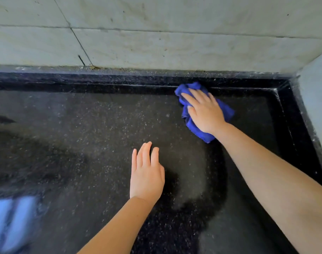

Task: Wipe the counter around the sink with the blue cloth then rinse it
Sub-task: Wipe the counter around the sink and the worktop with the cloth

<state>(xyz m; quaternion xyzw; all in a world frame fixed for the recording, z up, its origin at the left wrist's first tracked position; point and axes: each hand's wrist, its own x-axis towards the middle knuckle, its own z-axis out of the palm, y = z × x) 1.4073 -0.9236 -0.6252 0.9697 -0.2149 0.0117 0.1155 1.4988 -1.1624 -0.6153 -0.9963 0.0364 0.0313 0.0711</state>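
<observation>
While the right hand (205,111) presses the bunched cloth (191,123) flat-fingered against the counter's (83,125) back edge near its right corner, firm overlapping strokes along that raised lip would likely serve best, the left hand (147,173) resting open mid-counter for balance.

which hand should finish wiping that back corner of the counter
Right. The right hand already presses the blue cloth against the counter's raised back edge, close to the corner. The left hand lies flat on bare counter, nearer the person, holding nothing.
</observation>
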